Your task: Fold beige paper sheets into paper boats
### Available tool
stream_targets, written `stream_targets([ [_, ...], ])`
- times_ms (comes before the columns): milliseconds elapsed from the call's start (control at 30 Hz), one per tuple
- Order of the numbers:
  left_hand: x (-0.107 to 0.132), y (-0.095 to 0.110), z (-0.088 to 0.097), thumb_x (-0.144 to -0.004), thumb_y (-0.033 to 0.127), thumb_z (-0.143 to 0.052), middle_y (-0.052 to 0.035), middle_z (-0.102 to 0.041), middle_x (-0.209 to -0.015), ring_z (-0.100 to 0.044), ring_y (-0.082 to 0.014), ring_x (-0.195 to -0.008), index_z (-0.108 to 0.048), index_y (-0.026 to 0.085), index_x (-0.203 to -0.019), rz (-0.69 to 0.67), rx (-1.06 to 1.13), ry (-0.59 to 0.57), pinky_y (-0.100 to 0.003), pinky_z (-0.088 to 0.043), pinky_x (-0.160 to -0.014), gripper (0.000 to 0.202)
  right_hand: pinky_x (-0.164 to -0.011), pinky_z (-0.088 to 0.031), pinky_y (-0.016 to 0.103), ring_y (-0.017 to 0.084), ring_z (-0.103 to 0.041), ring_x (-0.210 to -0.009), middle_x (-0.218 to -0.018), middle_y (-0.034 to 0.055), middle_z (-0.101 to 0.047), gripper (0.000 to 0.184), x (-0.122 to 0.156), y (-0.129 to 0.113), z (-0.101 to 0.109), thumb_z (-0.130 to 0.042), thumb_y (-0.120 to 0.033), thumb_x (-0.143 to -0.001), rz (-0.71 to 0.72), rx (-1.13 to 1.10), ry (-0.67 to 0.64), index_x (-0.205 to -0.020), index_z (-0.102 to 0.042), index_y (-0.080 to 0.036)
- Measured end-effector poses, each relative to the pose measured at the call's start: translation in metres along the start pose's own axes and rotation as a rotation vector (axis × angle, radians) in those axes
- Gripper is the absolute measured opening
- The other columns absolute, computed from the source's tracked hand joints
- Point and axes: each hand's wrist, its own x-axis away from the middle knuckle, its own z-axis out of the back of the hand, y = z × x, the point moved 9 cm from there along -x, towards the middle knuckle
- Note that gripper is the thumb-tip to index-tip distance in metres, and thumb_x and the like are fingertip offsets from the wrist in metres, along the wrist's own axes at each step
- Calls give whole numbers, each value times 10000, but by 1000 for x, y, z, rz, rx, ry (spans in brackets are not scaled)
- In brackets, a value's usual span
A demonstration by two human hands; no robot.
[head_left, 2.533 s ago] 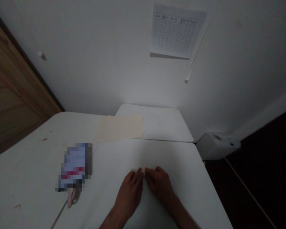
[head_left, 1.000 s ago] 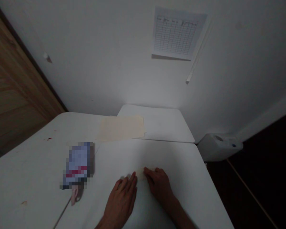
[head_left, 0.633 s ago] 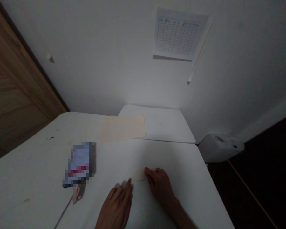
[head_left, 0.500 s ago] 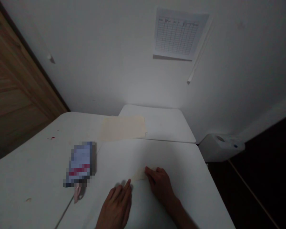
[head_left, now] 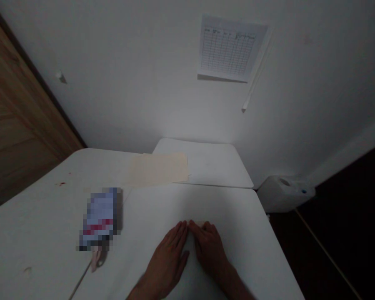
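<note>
cream strip (head_left: 200, 223) mostly hid, edge l-r; l hand (head_left: 166, 259) flat, fingers together; r hand (head_left: 211, 246) pinch unclear

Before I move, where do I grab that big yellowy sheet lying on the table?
Probably pinch the yellowish sheet by its near right corner, from the near side, where the left hand and right hand are: it looks flat, so only edges offer a hold, and that corner seems nearest them.

On the table (head_left: 250, 250), the left hand (head_left: 167, 260) and right hand (head_left: 210, 246) partly hide a pale scrap (head_left: 199, 223); 1 item (head_left: 100, 212) there is blurred. Above the table, the chart's (head_left: 231, 50) print is too small to read.
</note>
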Motion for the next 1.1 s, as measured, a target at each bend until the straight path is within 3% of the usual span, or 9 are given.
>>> stream_targets([
  [400,17,-4,8,-957,401,-427,-114,-351,-1503,-362,-260,-1365,-306,157,-1469,18,-86,30,-433,-382,-1086,580,-820,-394,367,240,-535,-927,-1209,56,-650,543,24,32,15,-486,-55,-855,-37,109,55,-1361,-479,-254],
  [567,23,-5,13,-954,382,-437,-136,-392,-1478,-388,-274,-1349,-402,131,-1418,26,-108,91,-435,-397,-1078,529,-840,-392,381,240,-534,-954,-1299,39,-600,482,27,33,15,-494,-83,-875,-25,137,64,-1320,-522,-265],
  [667,14,2,15,-955,351,-433,-148,-361,-1493,-361,-281,-1363,-374,105,-1431,4,-63,115,-428,-395,-1081,539,-859,-390,386,236,-533,-974,-1320,20,-586,462,26,31,15,-508,-95,-873,-27,149,64,-1298,-542,-273],
  [900,-13,24,-4,-945,342,-441,-105,-279,-1531,-307,-251,-1391,-201,152,-1500,-89,21,-10,-411,-354,-1111,634,-861,-394,378,228,-527,-962,-1350,-27,-559,470,26,30,17,-488,-85,-865,-44,145,60,-1291,-546,-277],
  [1100,-5,19,-3,-946,333,-444,-109,-267,-1533,-303,-252,-1392,-195,151,-1501,-71,19,-59,-428,-355,-1109,636,-833,-401,382,235,-533,-946,-1326,-7,-580,472,26,28,19,-479,-93,-866,-35,153,88,-1302,-540,-266],
])
